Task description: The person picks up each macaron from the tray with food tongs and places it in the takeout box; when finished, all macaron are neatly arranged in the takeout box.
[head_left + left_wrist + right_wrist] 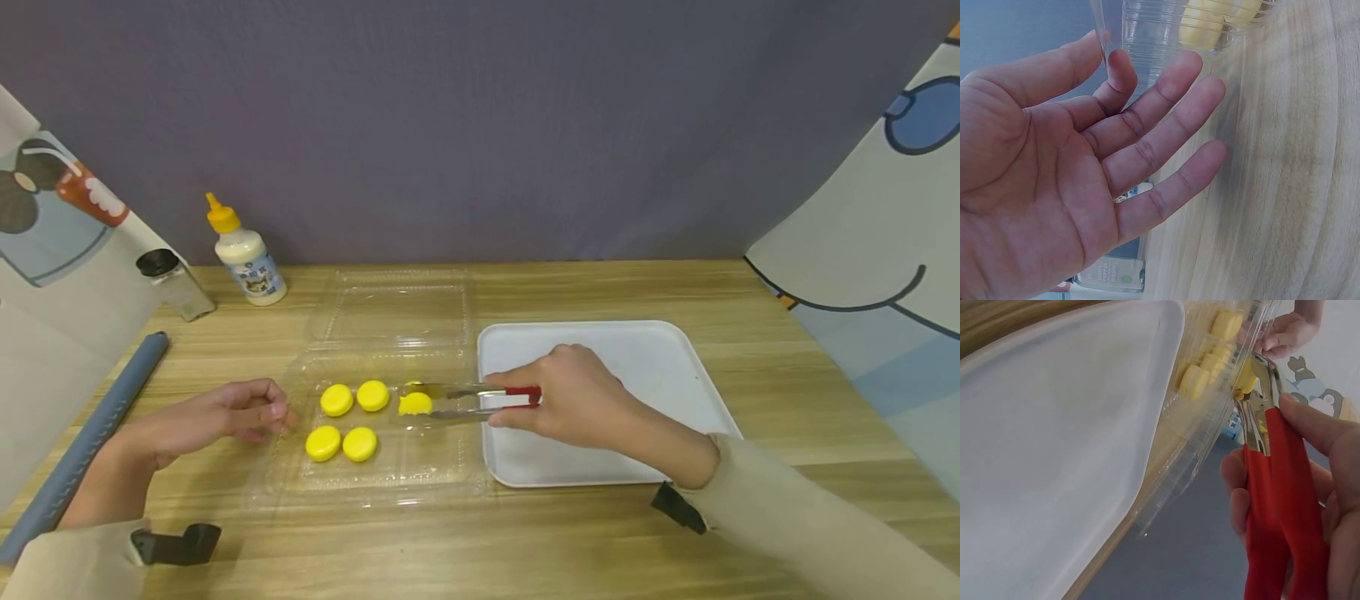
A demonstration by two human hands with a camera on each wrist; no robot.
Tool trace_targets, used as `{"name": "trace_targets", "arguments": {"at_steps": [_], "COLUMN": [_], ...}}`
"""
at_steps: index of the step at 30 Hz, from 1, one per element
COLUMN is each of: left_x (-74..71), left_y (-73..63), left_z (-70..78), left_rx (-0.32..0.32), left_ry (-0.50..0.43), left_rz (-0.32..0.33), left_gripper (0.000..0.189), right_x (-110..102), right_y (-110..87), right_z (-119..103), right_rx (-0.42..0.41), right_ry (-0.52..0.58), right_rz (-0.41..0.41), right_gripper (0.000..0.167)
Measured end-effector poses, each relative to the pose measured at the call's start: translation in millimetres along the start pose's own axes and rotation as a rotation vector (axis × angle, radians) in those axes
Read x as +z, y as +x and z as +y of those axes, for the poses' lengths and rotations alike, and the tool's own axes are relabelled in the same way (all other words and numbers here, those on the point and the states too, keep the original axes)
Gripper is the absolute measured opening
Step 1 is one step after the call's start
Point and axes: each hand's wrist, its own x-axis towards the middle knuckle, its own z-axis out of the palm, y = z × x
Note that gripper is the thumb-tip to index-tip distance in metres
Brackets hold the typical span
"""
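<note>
My right hand [581, 396] grips metal tongs with red handles [1288, 487]. Between the tong tips is a yellow macaron [415, 404], over the right part of a clear plastic clamshell container [438, 479]. Several more yellow macarons [360, 444] sit in two rows in the container's left half. At the container's left edge, the thumb and index finger of my left hand [225, 415] pinch its thin rim; the other fingers [1166, 147] are spread loosely. Whether the held macaron touches the container floor is hard to tell.
A white tray [637, 354] lies right of the container, under my right hand. The container's lid [397, 308] is folded back behind it. At the back left stand a squeeze bottle [251, 262] and a black-capped jar [180, 287]. A grey-blue bar [97, 425] lies along the left side.
</note>
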Motion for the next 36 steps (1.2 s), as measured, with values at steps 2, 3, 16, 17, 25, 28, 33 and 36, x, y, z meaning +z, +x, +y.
{"name": "trace_targets", "arguments": {"at_steps": [2,3,16,17,25,28,33,36], "left_x": [0.2,0.2,0.6,0.7,0.6,0.5,0.2,0.0], "left_y": [0.2,0.3,0.2,0.2,0.3,0.2,0.2,0.2], "left_z": [0.3,0.5,0.4,0.3,0.2,0.3,0.5,0.2], "left_rx": [0.003,0.006,0.003,0.003,0.005,0.005,0.01,0.011], "left_ry": [0.0,0.002,0.012,0.013,0.014,0.014,0.013,0.01], "left_rz": [-0.002,-0.002,0.005,0.004,0.006,0.006,0.007,0.007], "left_gripper": [0.02,0.02,0.022,0.022,0.021,0.021,0.02,0.02], "right_x": [2,3,10,11,13,13,12,12], "right_y": [2.5,3.6,20.6,22.1,30.6,32.3,32.9,32.9], "right_z": [-2,-4,-20,-21,-28,-30,-30,-31], "right_rx": [-0.001,-0.001,0.0,-0.003,-0.025,-0.029,-0.042,-0.044], "right_ry": [-0.019,-0.031,-0.101,-0.115,-0.193,-0.195,-0.206,-0.21], "right_rz": [-0.015,-0.021,-0.159,-0.168,-0.217,-0.229,-0.244,-0.252], "right_gripper": [0.037,0.037,0.039,0.038,0.037,0.037,0.037,0.038]}}
